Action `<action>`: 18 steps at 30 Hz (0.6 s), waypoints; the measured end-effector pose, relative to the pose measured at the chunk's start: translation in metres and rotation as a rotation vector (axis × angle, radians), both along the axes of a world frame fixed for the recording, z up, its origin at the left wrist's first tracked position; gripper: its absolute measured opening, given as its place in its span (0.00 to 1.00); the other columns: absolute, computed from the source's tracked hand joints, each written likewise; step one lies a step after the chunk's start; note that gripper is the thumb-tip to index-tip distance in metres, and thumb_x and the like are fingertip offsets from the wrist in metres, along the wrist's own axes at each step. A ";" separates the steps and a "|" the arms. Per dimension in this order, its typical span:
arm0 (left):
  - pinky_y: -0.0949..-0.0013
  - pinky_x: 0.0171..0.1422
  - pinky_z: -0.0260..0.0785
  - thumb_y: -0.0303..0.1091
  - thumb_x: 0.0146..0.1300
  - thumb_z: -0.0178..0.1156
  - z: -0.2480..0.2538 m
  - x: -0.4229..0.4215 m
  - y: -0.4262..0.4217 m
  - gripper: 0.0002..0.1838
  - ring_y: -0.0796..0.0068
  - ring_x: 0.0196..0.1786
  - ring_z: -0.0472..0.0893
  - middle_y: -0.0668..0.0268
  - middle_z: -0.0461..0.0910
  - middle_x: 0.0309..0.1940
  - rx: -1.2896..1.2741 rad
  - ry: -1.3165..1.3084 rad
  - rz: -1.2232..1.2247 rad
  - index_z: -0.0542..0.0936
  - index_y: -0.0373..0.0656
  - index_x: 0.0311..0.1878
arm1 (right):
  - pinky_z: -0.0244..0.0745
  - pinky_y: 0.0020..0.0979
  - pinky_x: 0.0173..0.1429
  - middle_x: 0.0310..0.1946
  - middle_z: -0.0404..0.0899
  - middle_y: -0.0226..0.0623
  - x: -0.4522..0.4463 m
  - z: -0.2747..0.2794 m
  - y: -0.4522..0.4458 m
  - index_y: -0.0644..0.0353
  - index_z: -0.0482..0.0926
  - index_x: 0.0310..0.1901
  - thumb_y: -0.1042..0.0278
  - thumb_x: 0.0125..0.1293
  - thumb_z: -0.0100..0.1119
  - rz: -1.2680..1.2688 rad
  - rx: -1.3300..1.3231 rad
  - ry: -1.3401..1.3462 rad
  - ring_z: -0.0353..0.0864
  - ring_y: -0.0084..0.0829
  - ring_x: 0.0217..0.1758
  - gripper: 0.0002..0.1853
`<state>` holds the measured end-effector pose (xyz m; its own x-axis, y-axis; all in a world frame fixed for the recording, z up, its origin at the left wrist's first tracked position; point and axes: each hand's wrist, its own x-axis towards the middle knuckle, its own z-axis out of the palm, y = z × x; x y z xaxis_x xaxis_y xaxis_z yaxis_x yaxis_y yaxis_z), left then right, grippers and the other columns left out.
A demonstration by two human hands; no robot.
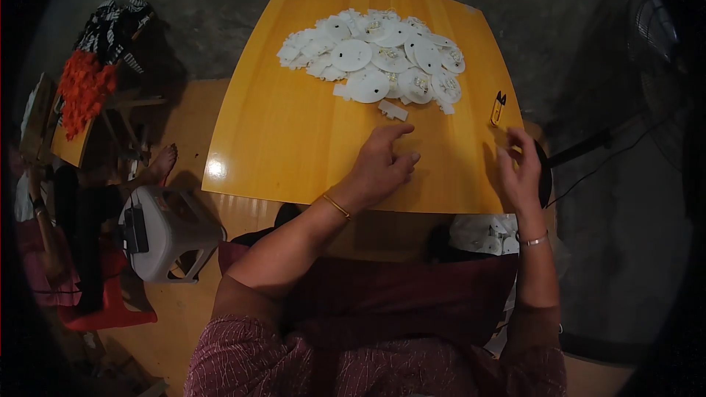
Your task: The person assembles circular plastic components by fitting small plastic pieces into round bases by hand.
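Observation:
My left hand [384, 164] is over the near middle of the yellow table [272, 140], thumb and fingers apart with nothing between them. Just beyond its fingertips lies a small white plastic piece [393, 110]. Farther back, a heap of white round discs [351, 55] and small white pieces covers the table; some discs carry small dark or shiny bits too small to name. My right hand [521, 169] is at the table's right edge, thumb apart from loosely bent fingers, holding nothing I can see. Small yellow snips with dark tips [498, 109] lie just beyond it, apart from the fingers.
Below the table's near right edge is a bag with more white discs [485, 235]. A grey stool [165, 231] bearing a black adapter stands at left, near another person's leg [95, 198]. Orange pieces [84, 88] lie on a side table. A fan [654, 22] stands at right.

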<state>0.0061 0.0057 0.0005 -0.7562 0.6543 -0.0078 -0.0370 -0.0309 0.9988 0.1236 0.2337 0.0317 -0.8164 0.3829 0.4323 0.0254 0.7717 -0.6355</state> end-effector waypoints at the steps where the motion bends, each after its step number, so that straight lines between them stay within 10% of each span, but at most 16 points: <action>1: 0.75 0.38 0.73 0.27 0.58 0.56 0.001 -0.001 0.000 0.23 0.77 0.32 0.76 0.61 0.69 0.45 0.017 -0.037 0.002 0.65 0.39 0.58 | 0.66 0.29 0.51 0.45 0.69 0.43 -0.024 0.005 -0.011 0.61 0.66 0.52 0.72 0.53 0.58 0.038 0.021 -0.052 0.70 0.35 0.47 0.23; 8: 0.73 0.40 0.74 0.28 0.58 0.56 0.000 -0.015 -0.004 0.32 0.76 0.38 0.74 0.61 0.63 0.52 0.176 -0.277 -0.099 0.55 0.42 0.65 | 0.58 0.38 0.61 0.53 0.65 0.49 -0.122 -0.019 0.000 0.57 0.65 0.56 0.67 0.50 0.62 0.246 0.311 -0.116 0.63 0.49 0.56 0.30; 18: 0.73 0.41 0.74 0.27 0.58 0.55 -0.001 -0.016 -0.003 0.33 0.74 0.40 0.74 0.61 0.63 0.55 0.174 -0.240 -0.111 0.53 0.41 0.65 | 0.67 0.41 0.50 0.44 0.71 0.54 -0.084 -0.013 -0.060 0.64 0.67 0.52 0.62 0.54 0.59 -0.039 0.402 -0.231 0.71 0.50 0.48 0.25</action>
<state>-0.0101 0.0023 -0.0008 -0.6701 0.7400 -0.0583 -0.2841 -0.1832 0.9411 0.0392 0.1735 0.0183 -0.8971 0.2543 0.3613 0.1647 0.9513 -0.2606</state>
